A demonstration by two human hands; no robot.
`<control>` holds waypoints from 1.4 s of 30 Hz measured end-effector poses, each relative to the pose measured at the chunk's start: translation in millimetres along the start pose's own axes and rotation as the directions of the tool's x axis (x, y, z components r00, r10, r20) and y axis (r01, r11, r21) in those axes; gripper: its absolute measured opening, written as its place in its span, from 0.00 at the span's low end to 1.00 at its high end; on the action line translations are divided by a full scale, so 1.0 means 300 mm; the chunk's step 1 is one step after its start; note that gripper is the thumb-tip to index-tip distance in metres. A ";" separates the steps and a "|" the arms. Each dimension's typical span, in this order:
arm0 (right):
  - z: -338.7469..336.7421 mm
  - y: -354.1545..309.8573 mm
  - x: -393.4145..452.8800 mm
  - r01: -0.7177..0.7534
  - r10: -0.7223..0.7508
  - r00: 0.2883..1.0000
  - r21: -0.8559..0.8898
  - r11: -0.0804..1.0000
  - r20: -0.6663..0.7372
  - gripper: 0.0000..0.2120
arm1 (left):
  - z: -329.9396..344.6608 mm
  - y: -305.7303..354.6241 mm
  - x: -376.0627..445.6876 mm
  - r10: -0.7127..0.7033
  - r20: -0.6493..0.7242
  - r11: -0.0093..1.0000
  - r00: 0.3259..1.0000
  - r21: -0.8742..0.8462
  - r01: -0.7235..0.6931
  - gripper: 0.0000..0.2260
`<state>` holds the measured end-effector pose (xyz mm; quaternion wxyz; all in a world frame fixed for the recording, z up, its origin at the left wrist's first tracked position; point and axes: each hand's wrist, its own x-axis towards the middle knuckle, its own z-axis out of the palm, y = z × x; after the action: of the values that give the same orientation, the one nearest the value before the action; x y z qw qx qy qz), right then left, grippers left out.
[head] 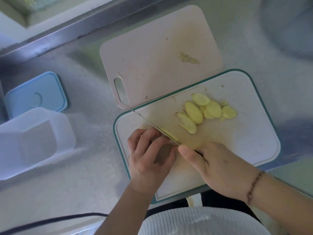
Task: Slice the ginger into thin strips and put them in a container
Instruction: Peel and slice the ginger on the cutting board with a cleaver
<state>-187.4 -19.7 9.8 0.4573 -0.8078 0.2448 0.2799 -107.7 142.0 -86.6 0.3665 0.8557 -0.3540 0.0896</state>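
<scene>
Ginger piece (167, 134): pinned under your curled left hand (149, 155); right hand (218, 168) clamps knife (152, 126); flat oval slices (203, 111) beyond.

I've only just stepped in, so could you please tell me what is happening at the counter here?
A person is slicing ginger on the green-edged cutting board. The right hand grips the knife, whose blade is down against the ginger piece held under the left hand. A pile of ginger slices lies further back on the same board. The clear container and its blue lid sit to the left; no ginger shows in the container.
</scene>
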 end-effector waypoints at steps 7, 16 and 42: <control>0.006 0.069 -0.079 -0.077 0.077 0.997 0.009 0.997 -0.030 0.34 | -0.005 0.003 0.001 -0.025 0.008 0.999 1.000 0.023 0.025 0.08; 0.023 0.007 0.021 0.000 0.000 1.000 0.011 1.000 0.007 0.31 | -0.011 0.006 0.008 -0.036 0.042 0.999 0.998 0.041 0.034 0.10; -0.030 0.087 -0.066 -0.032 -0.163 0.944 -0.572 0.820 -0.286 0.35 | -0.091 0.074 -0.041 -0.112 -0.070 0.987 0.991 -0.127 0.103 0.06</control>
<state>-216.6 -36.8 11.2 0.1587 -0.9498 0.1933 0.1882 -128.8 156.7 -59.8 0.4364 0.8452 -0.2977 0.0805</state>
